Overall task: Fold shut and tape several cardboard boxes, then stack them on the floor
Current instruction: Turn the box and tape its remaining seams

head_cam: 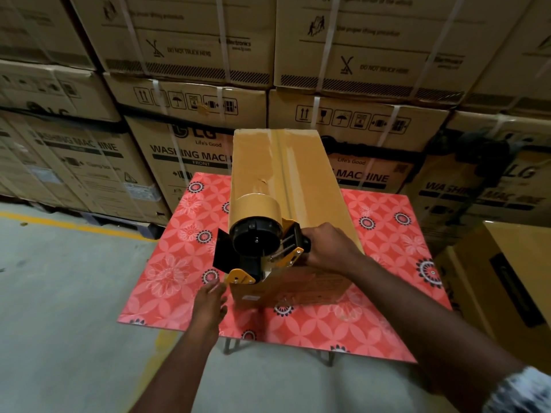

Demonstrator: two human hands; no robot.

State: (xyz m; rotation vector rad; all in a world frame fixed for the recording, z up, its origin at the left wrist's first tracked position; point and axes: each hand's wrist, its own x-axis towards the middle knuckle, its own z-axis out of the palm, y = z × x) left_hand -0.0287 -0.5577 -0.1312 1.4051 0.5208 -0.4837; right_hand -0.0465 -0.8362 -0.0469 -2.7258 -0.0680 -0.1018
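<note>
While the right hand (328, 248) grips the tape gun (259, 242), the gun sits at the box's (310, 180) near top edge.
The box stands on the red table (387, 293), with a tape strip (278, 162) along its top seam. The left hand (210, 305), fingers straight, is by the box's near left corner; contact unclear. Cartons (190, 150) are stacked behind the box.

Light: dim, warm, from above. Brightest for you: red flower-patterned desk (387, 234); soft glare on the taped top of the tan cardboard box (256, 162). Edges: stacked printed brown cartons (89, 162) bow and smear with blur; your corners fall dark.
</note>
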